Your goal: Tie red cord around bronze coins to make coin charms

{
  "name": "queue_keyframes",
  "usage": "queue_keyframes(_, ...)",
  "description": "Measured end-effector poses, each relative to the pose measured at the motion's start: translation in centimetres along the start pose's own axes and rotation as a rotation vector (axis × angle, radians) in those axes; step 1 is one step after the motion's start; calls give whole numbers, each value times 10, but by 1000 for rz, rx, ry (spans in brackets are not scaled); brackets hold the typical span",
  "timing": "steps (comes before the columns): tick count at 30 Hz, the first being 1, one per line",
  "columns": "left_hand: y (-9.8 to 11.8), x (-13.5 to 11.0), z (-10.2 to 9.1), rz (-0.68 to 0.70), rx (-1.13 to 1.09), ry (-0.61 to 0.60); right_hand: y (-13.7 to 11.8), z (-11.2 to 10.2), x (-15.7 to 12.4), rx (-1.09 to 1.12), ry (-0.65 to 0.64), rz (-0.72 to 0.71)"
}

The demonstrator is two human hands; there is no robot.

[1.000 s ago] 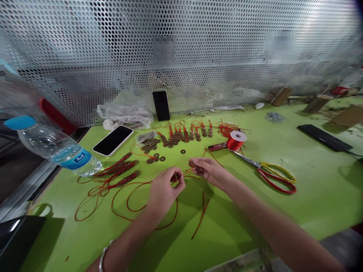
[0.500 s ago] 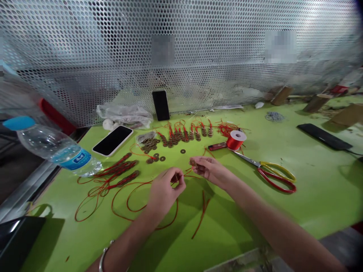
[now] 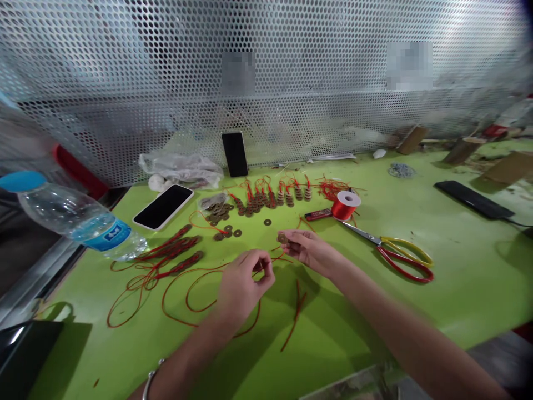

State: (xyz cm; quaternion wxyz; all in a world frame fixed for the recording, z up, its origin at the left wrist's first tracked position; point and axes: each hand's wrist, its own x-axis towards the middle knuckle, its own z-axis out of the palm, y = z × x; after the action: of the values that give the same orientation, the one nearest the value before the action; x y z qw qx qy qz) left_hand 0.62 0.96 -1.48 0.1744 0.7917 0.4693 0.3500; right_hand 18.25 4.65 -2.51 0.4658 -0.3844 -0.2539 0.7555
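The left hand (image 3: 245, 280) is at the centre of the frame, its fingers curled closed, thumb and index forming a small ring; a red cord (image 3: 280, 256) passes through this grip, though the exact point of contact is hidden. The right hand (image 3: 312, 251), just right of centre, has its fingers pinched together on a round coin (image 3: 282, 238) with a central hole, held above the tabletop (image 3: 458, 289). The red cord spans the short gap between the hands, and looped lengths lie left of and below the left hand. A short red offcut (image 3: 297, 315) lies below the right hand. Flat strung coin strips (image 3: 181, 253) are noted at left of centre, beside a water bottle (image 3: 75, 219) lying tilted. Above the hands stands a row of red-tied coin stacks (image 3: 270, 199); a heap of loose coins (image 3: 220, 212) adjoins its left end, and one single coin (image 3: 267, 222) lies apart below it. Right of centre are a spool of red thread (image 3: 342, 210) and, near it, scissors (image 3: 380, 241) with one yellow and one red handle, blades nearly together.
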Motion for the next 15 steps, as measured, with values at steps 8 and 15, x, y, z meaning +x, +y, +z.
queue_keyframes(8, -1, 0, -4, -47, -35, 80, 1, -1, 1, -4, -9, 6)
queue_keyframes(15, -3, 2, -3, -73, -4, 64, 3, -2, 1, -4, -12, 9)
